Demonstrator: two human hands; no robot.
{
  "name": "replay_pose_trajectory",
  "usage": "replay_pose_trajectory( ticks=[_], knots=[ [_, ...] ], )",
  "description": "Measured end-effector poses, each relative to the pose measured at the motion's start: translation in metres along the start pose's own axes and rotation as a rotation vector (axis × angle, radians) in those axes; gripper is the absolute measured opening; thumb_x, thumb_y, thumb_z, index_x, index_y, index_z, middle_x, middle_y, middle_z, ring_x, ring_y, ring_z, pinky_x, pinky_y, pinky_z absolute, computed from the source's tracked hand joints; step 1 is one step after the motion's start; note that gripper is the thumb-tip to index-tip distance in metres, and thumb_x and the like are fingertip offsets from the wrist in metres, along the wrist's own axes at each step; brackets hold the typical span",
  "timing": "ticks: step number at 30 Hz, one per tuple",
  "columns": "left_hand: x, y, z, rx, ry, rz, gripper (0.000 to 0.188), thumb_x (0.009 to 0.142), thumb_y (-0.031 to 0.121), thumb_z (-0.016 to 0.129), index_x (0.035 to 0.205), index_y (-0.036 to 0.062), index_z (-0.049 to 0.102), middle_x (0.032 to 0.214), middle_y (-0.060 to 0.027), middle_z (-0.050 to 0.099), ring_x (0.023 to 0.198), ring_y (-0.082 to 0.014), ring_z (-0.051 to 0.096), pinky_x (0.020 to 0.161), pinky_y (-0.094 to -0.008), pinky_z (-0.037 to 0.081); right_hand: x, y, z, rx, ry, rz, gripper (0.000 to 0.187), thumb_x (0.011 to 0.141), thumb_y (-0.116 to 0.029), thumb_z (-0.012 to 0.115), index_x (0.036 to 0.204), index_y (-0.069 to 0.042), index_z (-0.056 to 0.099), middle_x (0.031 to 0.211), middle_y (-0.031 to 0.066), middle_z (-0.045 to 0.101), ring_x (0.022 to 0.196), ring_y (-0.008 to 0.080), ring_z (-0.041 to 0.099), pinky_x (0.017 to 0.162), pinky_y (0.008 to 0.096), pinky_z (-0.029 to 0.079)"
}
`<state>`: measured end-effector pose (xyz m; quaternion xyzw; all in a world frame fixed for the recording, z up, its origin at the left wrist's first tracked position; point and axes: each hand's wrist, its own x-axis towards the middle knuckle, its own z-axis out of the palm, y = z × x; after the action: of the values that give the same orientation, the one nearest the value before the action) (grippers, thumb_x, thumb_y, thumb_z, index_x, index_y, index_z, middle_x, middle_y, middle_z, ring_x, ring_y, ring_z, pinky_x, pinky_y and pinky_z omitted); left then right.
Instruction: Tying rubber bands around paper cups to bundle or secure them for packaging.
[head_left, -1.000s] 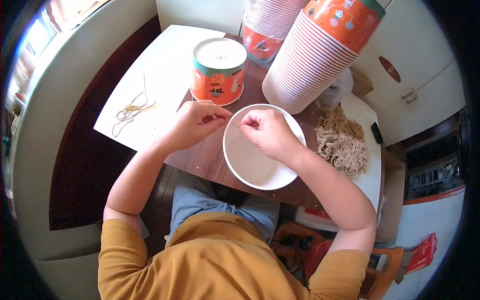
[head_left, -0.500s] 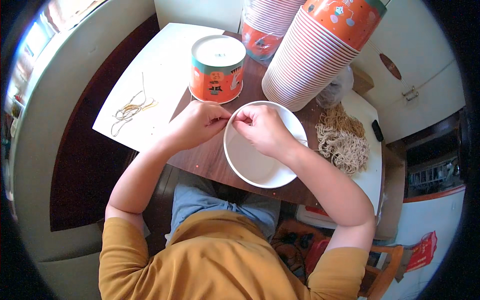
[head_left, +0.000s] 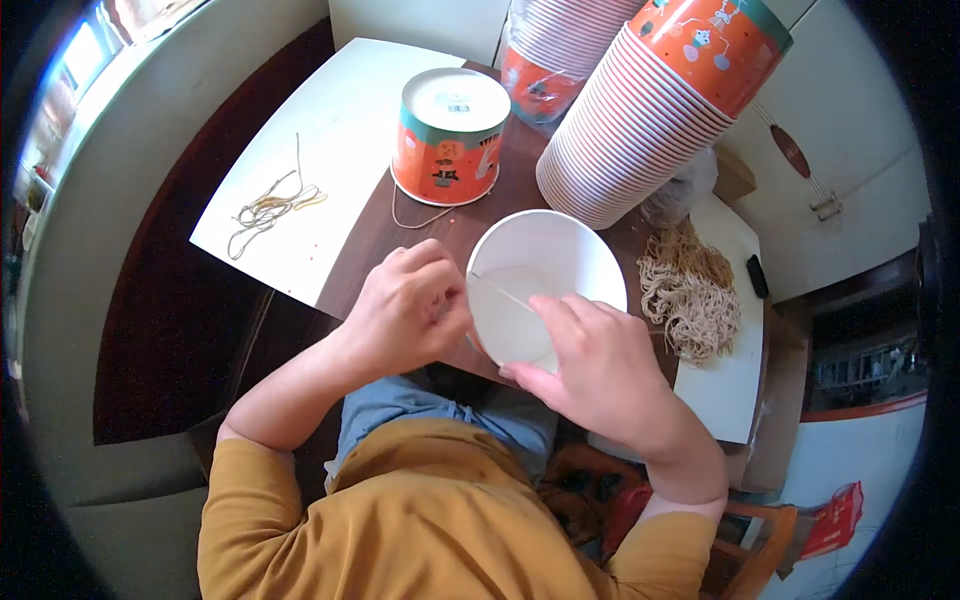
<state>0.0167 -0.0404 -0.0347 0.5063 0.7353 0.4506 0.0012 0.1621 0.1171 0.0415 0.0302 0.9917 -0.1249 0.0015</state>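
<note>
A white-lined paper bucket (head_left: 548, 240) leans with its mouth toward me at the table's near edge. A thin cord (head_left: 506, 292) crosses its inside from the left wall to the fingers of my right hand (head_left: 605, 365). That hand grips the near right rim, thumb at the edge and fingers inside. Beside the left rim my left hand (head_left: 410, 302) is closed, its fingers curled; whatever it pinches is hidden. Just beyond stands an upturned orange and green bucket (head_left: 447, 165), with a cord loop (head_left: 424, 222) at its foot.
A tall leaning stack of nested buckets (head_left: 635, 125) rises behind, next to a plastic-wrapped stack (head_left: 548, 75). Tangled beige cords (head_left: 690, 300) lie at the right, near a small black object (head_left: 757, 277). Loose cord pieces (head_left: 270, 210) lie on the white board (head_left: 330, 110) at left.
My hands have moved apart from the far left rim. The left has drawn back toward me, the right to the near right rim. The cord inside the bucket now shows.
</note>
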Motion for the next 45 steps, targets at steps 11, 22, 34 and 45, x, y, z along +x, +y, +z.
replay_pose_trajectory(
  ticks=[11, 22, 34, 45],
  knots=[
    [-0.007, -0.009, 0.013, -0.958, -0.157, -0.215, 0.014, 0.095, 0.01, 0.051, 0.088, -0.0003, 0.058, 0.099, -0.0121, 0.067, 0.089, -0.0117, 0.06, 0.076, -0.0269, 0.049, 0.0, 0.007, 0.04, -0.1, 0.419, -0.101, 0.014, 0.077, -0.008, 0.068, 0.085, -0.006, 0.058, 0.074, 0.0094, 0.054, 0.068, 0.0277, 0.059, 0.06, 0.038, 0.049],
    [-0.01, -0.019, 0.021, -0.174, -0.027, 0.406, 0.032, 0.074, 0.0, 0.069, 0.106, 0.0002, 0.065, 0.093, -0.0106, 0.062, 0.078, -0.0236, 0.061, 0.07, -0.0329, 0.051, -0.004, -0.04, 0.102, 0.137, 0.687, -0.14, 0.021, 0.077, -0.005, 0.07, 0.096, -0.003, 0.062, 0.075, 0.0085, 0.055, 0.064, 0.027, 0.056, 0.059, 0.0381, 0.048],
    [-0.009, -0.022, 0.015, 0.123, 0.057, 0.632, 0.037, 0.065, 0.003, 0.071, 0.102, 0.0033, 0.065, 0.095, -0.0067, 0.064, 0.073, -0.0198, 0.06, 0.065, -0.0324, 0.048, 0.019, 0.004, 0.057, -0.038, 0.605, -0.247, 0.03, 0.076, -0.009, 0.066, 0.106, -0.007, 0.063, 0.099, 0.0073, 0.057, 0.086, 0.0246, 0.055, 0.075, 0.0376, 0.042],
    [-0.028, -0.013, 0.034, 0.154, 0.356, 0.393, 0.025, 0.067, 0.004, 0.072, 0.09, 0.0102, 0.064, 0.09, -0.002, 0.069, 0.073, -0.0193, 0.061, 0.068, -0.032, 0.042, -0.001, -0.02, 0.113, -0.011, 0.836, -0.079, 0.022, 0.074, 0.0, 0.071, 0.096, -0.002, 0.066, 0.082, 0.0068, 0.059, 0.066, 0.0243, 0.059, 0.058, 0.0338, 0.048]
  ],
)
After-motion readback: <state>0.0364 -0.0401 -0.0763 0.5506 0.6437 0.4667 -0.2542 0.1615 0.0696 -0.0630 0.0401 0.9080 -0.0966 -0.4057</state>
